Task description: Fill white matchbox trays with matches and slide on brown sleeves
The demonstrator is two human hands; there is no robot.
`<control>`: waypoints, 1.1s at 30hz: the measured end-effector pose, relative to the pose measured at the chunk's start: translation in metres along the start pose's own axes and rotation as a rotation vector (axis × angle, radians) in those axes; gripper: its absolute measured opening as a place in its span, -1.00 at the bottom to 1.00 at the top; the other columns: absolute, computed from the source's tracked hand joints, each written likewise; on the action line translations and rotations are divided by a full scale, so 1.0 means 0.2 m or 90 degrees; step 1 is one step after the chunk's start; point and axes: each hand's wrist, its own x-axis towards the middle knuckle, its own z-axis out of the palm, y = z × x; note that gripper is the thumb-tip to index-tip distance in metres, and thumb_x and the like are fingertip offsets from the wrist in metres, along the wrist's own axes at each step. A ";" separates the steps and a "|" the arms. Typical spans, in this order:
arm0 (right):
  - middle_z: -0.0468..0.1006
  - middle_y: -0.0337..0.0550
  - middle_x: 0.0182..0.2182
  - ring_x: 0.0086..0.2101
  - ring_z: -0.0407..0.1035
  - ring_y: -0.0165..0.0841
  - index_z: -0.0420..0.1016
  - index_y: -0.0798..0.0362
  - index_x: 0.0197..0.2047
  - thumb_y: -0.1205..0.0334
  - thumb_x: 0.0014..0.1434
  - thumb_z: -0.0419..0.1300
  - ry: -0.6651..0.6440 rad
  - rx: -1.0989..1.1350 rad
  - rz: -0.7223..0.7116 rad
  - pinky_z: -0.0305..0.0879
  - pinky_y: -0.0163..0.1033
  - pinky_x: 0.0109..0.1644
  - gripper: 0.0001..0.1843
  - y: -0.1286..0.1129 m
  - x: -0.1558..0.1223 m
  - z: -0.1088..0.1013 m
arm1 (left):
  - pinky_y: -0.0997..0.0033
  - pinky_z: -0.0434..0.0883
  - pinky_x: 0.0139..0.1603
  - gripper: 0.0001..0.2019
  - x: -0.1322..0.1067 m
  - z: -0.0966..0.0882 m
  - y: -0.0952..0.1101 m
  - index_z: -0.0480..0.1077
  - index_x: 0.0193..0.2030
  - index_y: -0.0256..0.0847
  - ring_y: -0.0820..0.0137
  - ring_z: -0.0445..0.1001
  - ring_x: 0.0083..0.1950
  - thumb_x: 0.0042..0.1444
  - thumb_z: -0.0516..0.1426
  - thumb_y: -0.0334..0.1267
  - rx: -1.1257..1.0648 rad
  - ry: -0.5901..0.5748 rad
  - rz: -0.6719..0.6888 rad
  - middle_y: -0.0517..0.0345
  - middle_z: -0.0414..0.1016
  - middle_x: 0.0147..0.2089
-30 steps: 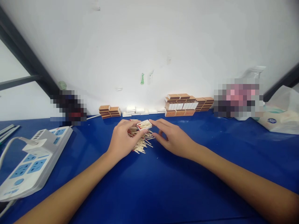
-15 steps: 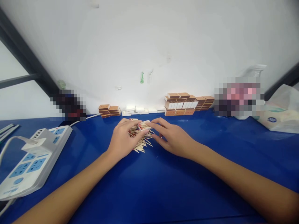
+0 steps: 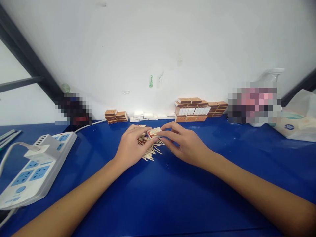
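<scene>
A loose pile of red-tipped matches (image 3: 151,152) lies on the blue table (image 3: 158,197) in front of me. My left hand (image 3: 130,148) rests on the pile and grips a small white matchbox tray (image 3: 154,131) holding some matches. My right hand (image 3: 186,144) has its fingers curled, with the index finger and thumb pressed against the right end of that tray. Both hands meet over the pile.
Along the white wall stand brown matchboxes (image 3: 116,117), white inner trays (image 3: 148,116) and a bigger stack of boxes (image 3: 197,109). A white and blue power strip (image 3: 34,168) with a plug lies at the left. A plastic bag (image 3: 297,120) sits at far right.
My right hand has closed in from beside the tray to touch its right end. The tray has sunk slightly toward the pile. The left hand has hardly moved.
</scene>
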 end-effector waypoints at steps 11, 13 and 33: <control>0.58 0.01 -0.01 -0.29 0.50 -0.37 0.60 0.09 -0.07 0.20 0.49 0.12 0.034 0.003 0.004 0.43 -0.22 -0.24 -0.77 0.04 0.00 0.03 | 0.08 0.57 0.04 -0.64 -0.01 0.01 -0.01 0.57 0.10 -0.13 0.20 0.56 -0.01 0.22 0.36 -0.06 -0.041 -0.048 0.085 0.07 0.70 -0.03; 0.58 0.00 -0.04 -0.27 0.50 -0.36 0.59 0.08 -0.07 0.18 0.48 0.14 0.022 0.020 0.001 0.44 -0.22 -0.22 -0.78 0.04 0.00 0.02 | 0.07 0.57 0.04 -0.65 -0.01 0.01 -0.01 0.57 0.09 -0.14 0.20 0.56 -0.02 0.24 0.35 -0.06 -0.043 -0.056 0.093 0.07 0.70 -0.04; 0.49 -0.08 -0.09 -0.24 0.43 -0.36 0.46 0.05 -0.11 0.17 0.49 0.13 -0.118 0.072 0.020 0.40 -0.20 -0.13 -0.84 0.03 0.01 -0.03 | 0.06 0.56 0.00 -0.67 -0.02 0.02 0.00 0.56 0.08 -0.18 0.22 0.56 -0.14 0.25 0.35 -0.12 -0.047 -0.097 0.147 0.05 0.68 -0.15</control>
